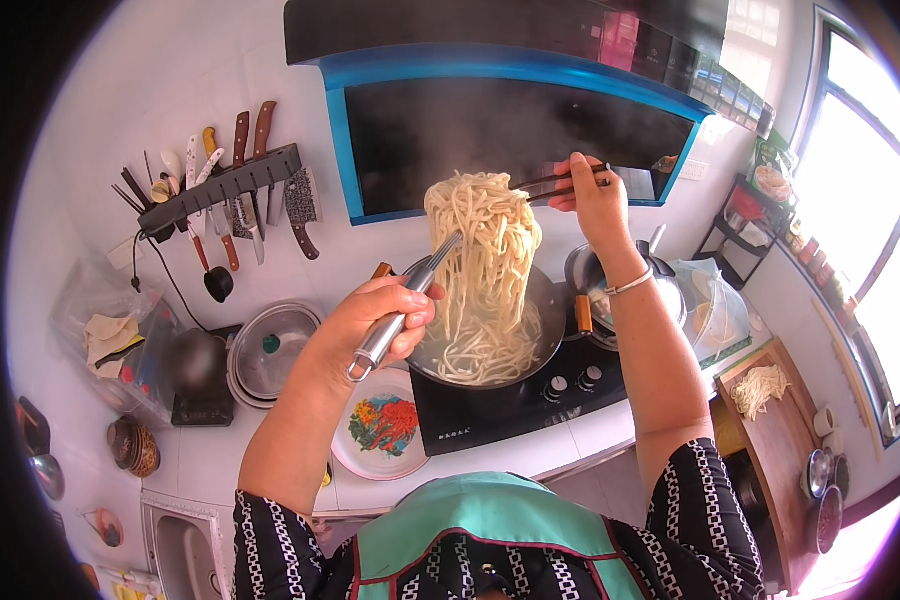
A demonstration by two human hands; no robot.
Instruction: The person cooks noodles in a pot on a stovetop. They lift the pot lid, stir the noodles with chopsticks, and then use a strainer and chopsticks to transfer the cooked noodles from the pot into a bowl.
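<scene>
My left hand [394,311] grips the steel handle of a wire utensil [424,274] whose head is hidden by noodles. A large mass of pale noodles [484,225] is heaped there and hangs down in long strands. In my right hand [592,195] is a pair of dark chopsticks [562,182], their tips at the upper right side of the raised noodles. Below is a wok [551,322] on the black gas stove [525,416], with more noodles inside and steam rising. The lower strands reach the noodles in the wok.
A plate [349,457] of chopped vegetables sits left of the stove. Beside the wok stands a lidded pot [664,281]. Stacked metal bowls [251,375] are at left, below a wall knife rack [217,187]. Raw noodles [759,390] lie on a wooden board [784,465] at right.
</scene>
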